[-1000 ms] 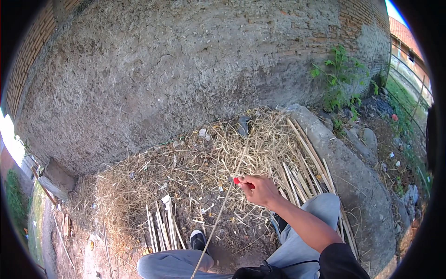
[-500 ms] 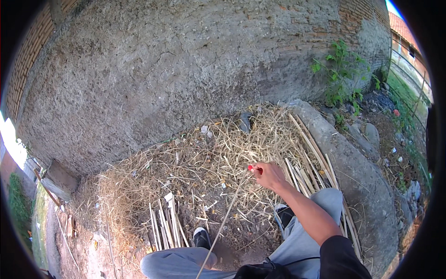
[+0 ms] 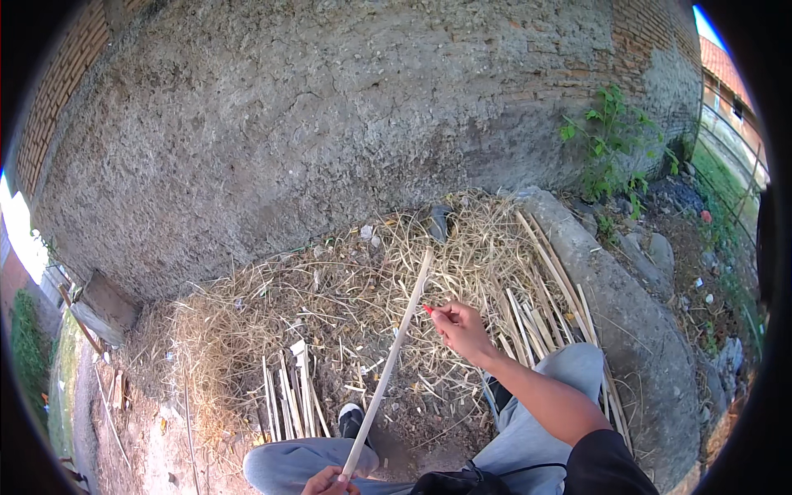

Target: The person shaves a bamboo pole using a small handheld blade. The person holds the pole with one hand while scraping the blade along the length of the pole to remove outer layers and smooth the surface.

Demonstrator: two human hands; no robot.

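A long pale strip of split bamboo (image 3: 388,363) slants up and away from me over the ground. My left hand (image 3: 330,482), at the lower edge, is closed around its near end. My right hand (image 3: 464,334) is beside the strip, right of its upper half, apart from it. Its fingers are bent together around a small red object (image 3: 428,308), of which only the tip shows; its kind I cannot make out. Beneath both hands lie curly straw-coloured shavings (image 3: 223,363).
Cut strips (image 3: 289,404) lie in a bundle left of my shoe (image 3: 351,421). More strips (image 3: 536,322) rest by my right knee, along a stone slab (image 3: 627,330). A rough plastered wall (image 3: 313,124) rises in front. A leafy plant (image 3: 606,140) grows at its right foot.
The strip has turned its broad pale face up and reaches farther away. My left hand has come into view on its near end. My right hand has moved slightly down and off the strip.
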